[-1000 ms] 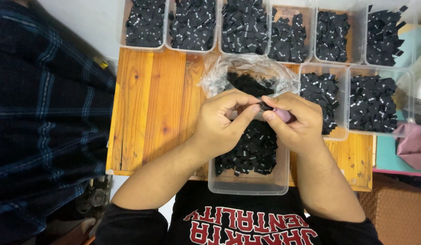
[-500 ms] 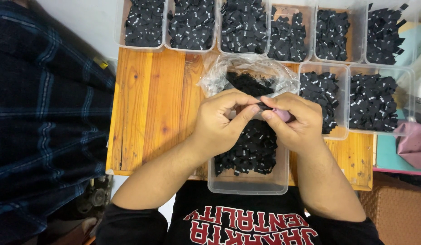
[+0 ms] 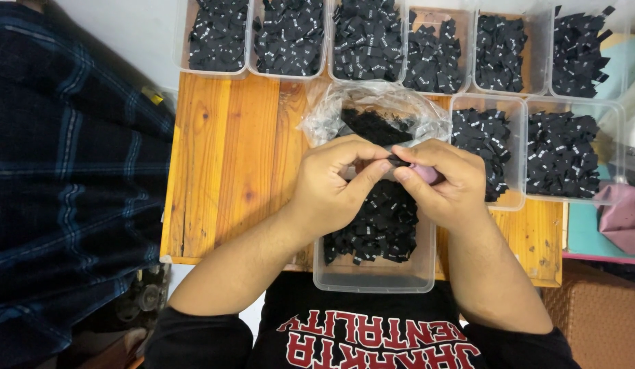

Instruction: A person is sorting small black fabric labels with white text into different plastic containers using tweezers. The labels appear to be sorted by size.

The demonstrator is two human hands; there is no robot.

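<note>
Your left hand (image 3: 334, 184) and right hand (image 3: 446, 181) met above the near clear tub (image 3: 372, 273), fingertips almost touching. Between them you pinched a small black fabric label (image 3: 397, 162): your left thumb and forefinger closed on its left end, your right thumb and forefinger on its right end. So the label sat right at your fingertips, neither hand clearly nearer, and its long axis ran roughly side to side, from one hand to the other. Which face pointed up could not be told; too little of it showed between your fingers.

Tucked in your right palm, behind the pinching fingers, lay a pink tool (image 3: 427, 173), its tip aimed toward the label and its length running along the same left-to-right line. Whether it touched the label could not be made out. A grey strip (image 3: 352, 172) crossed under your left fingers; what it was could not be told.

Directly below your fingers lay the heap of black labels (image 3: 379, 229) in the near tub. Just beyond your fingertips sat a crumpled clear plastic bag (image 3: 372, 113) with more black pieces inside. To the right of your right hand stood another tub of labels (image 3: 485, 147), and farther off a row of similar tubs (image 3: 362, 37) lined the far edge of the wooden table (image 3: 222, 164).
</note>
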